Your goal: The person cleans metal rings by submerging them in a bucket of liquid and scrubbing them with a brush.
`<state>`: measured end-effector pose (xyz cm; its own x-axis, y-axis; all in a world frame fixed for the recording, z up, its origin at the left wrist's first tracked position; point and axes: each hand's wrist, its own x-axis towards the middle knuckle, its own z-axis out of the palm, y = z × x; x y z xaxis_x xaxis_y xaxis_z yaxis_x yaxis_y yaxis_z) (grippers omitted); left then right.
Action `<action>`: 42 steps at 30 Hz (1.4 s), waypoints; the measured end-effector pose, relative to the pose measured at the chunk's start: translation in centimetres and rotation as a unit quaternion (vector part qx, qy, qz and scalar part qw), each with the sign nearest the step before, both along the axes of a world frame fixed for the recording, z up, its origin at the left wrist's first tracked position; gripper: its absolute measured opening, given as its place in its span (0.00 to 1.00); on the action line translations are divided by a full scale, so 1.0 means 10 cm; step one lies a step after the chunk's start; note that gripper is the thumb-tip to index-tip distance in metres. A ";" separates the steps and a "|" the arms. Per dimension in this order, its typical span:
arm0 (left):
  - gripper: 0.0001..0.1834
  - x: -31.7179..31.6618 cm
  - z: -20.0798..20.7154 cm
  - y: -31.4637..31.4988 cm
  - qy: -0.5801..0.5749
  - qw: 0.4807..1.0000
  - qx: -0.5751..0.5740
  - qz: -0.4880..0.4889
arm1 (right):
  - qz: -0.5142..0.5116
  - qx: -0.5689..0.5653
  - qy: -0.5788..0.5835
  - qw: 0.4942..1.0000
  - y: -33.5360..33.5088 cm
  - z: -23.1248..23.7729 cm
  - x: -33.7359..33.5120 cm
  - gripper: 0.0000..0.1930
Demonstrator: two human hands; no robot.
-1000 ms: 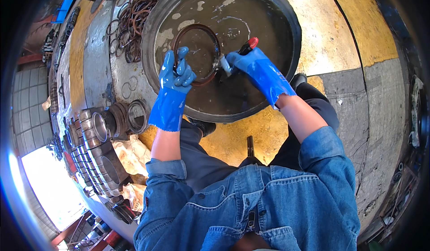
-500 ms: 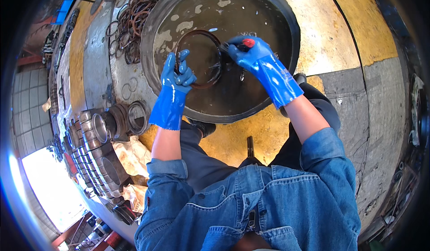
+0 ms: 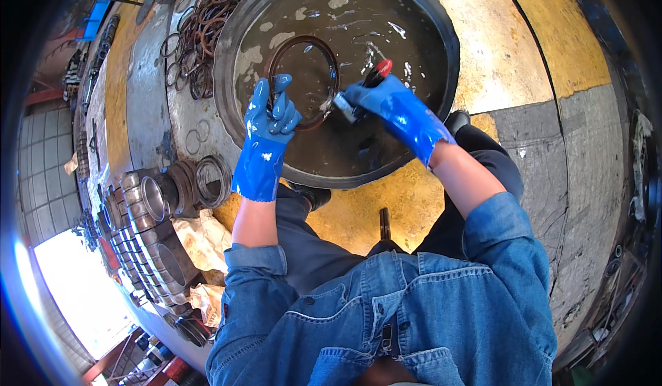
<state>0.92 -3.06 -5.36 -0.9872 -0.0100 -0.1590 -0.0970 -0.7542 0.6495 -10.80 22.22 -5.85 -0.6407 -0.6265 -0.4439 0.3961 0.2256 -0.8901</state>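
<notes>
Both my hands wear wet blue rubber gloves above a wide round tub [image 3: 451, 55] of murky brown water. My left hand [image 3: 269, 127] is closed on the left side of a thin dark brown ring [image 3: 308, 39], which is tilted over the water. In my right hand [image 3: 393, 107] is a brush with a black and red handle [image 3: 383, 67]. Its head [image 3: 344, 107] points down toward the ring's lower right edge; whether the two touch, I cannot tell. The glove hides part of the handle.
A heap of rusty brown rings [image 3: 200, 48] lies left of the tub, with two thin rings [image 3: 196, 136] nearer. Metal cylinders [image 3: 153, 196] and crumpled brown paper [image 3: 202, 238] stand at the left. My legs straddle the tub's near side.
The brush head has swung down from the ring's right side to its lower right edge. The ring has shifted slightly up and left, and ripples show on the water.
</notes>
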 end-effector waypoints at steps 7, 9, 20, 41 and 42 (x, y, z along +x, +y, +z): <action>0.26 -0.05 0.05 0.16 -0.127 0.986 -0.100 0.035 | 0.096 0.151 0.202 0.963 -0.20 0.25 0.12 0.14; 0.25 -0.04 0.03 0.20 -0.126 0.986 -0.106 0.026 | 0.006 0.083 0.424 0.902 -0.18 0.16 0.05 0.13; 0.23 0.00 0.22 0.35 -0.145 0.969 -0.201 -0.010 | 0.057 0.200 0.097 0.973 -0.11 0.12 -0.11 0.20; 0.28 -0.08 -0.02 0.11 -0.159 0.982 -0.088 0.056 | -0.037 0.172 0.474 0.863 -0.17 -0.16 0.17 0.14; 0.28 -0.09 -0.05 0.07 -0.156 0.983 -0.079 0.062 | -0.082 0.124 0.505 0.850 -0.15 -0.22 0.14 0.15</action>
